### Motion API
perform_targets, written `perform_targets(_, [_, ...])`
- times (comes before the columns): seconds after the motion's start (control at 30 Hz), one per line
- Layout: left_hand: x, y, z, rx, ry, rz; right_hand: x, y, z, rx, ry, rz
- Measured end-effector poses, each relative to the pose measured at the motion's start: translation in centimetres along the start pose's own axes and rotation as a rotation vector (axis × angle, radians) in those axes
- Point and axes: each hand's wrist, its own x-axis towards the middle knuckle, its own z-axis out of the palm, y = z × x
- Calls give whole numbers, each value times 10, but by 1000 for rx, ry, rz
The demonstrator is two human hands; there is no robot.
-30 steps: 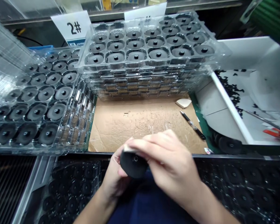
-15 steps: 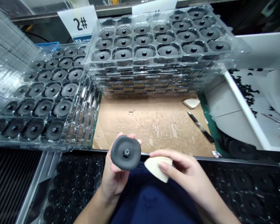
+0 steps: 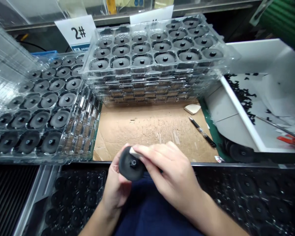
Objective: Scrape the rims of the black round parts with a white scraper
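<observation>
My left hand grips a round black disc with a small raised hub at its centre, its face turned up toward me. Closed around a cream wedge-shaped sponge, my right hand presses it against the upper edge of the disc. Most of the sponge is hidden behind the fingers. Both hands are at the front edge of a brown cardboard sheet.
Clear trays of black discs stand stacked at the back and left. A second sponge and a pen lie on the cardboard. At right is a white bin with black scraps and a red-handled tool.
My right hand has moved left and brought the sponge onto the disc. The disc has tilted slightly in my left hand. The view has shifted, and a green ribbed shape shows at the upper right.
</observation>
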Motion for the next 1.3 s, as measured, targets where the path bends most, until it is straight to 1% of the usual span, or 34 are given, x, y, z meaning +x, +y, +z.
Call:
perform_targets(0.03, [0,0,-2,2,10,16,0,1,-1,-24,-64,53])
perform_targets(0.07, [0,-1,-2,-2,11,25,0,1,-2,-43,-117,70])
perform_targets(0.1, [1,-2,-2,-1,0,15,0,2,-2,-49,-126,53])
perform_targets(0.13, [2,-3,-1,2,-18,-8,0,2,-1,-50,-86,23])
perform_targets(0.2, [4,-4,3,5,-39,-43,-2,-1,3,-75,67,-17])
perform_targets(0.23, [6,-4,5,3,-33,-51,-4,-3,6,-98,134,-12])
perform_targets(0.27, [7,-4,6,-6,-19,-50,-7,-6,9,-117,174,9])
perform_targets(0.3, [9,-3,7,-26,-7,-37,-11,-8,12,-115,187,30])
perform_targets(0.33, [10,-2,7,-53,-3,-24,-15,-9,13,-65,169,51])
perform_targets(0.37, [11,-1,7,-79,-11,-19,-20,-9,14,40,127,84])
perform_targets(0.4, [12,0,7,-104,-29,-19,-25,-7,13,191,71,143])
perform_targets(0.43, [13,0,7,-126,-43,-22,-29,-3,13,369,18,232])
perform_targets(0.47, [13,1,7,-143,-48,-27,-33,3,13,548,-7,351])
perform_targets(0.5, [14,2,8,-157,-47,-31,-36,11,13,704,9,489])
perform_targets(0.53, [15,2,8,-169,-39,-35,-38,19,14,818,66,632])
perform_targets(0.57, [16,2,8,-176,-25,-42,-41,29,16,890,156,754])
perform_targets(0.6, [16,2,9,-180,-13,-53,-43,38,17,925,254,842])
perform_targets(0.63, [16,2,9,-184,-3,-65,-46,47,19,930,325,900])
perform_targets(0.7, [17,2,9,-193,-1,-81,-50,59,19,914,365,952])
perform_targets(0.77, [16,2,9,-205,-15,-86,-50,60,15,862,375,931])
perform_targets(0.83, [16,2,12,-212,-31,-84,-46,48,7,676,381,820])
perform_targets(0.9, [14,1,15,-217,-35,-93,-35,28,1,379,359,581])
perform_targets(0.97, [11,2,16,-208,-30,-108,-23,7,1,142,286,257])
perform_targets(1.0, [10,2,16,-201,-30,-119,-18,-1,2,89,236,115])
perform_targets(1.03, [8,2,14,-193,-31,-125,-13,-8,4,73,171,10])
perform_targets(1.07, [7,2,12,-183,-29,-126,-10,-11,5,84,85,-45])
perform_targets(1.13, [6,2,8,-172,-13,-118,-4,-13,7,134,-123,-31])
perform_targets(1.17, [6,2,7,-172,1,-117,-2,-12,8,141,-205,1])
perform_targets(1.2, [6,1,7,-168,8,-124,1,-11,8,129,-245,20])
perform_targets(1.23, [6,0,8,-161,7,-143,3,-10,9,102,-216,28])
perform_targets(1.3, [5,0,11,-154,-22,-205,7,-10,12,31,-59,11])
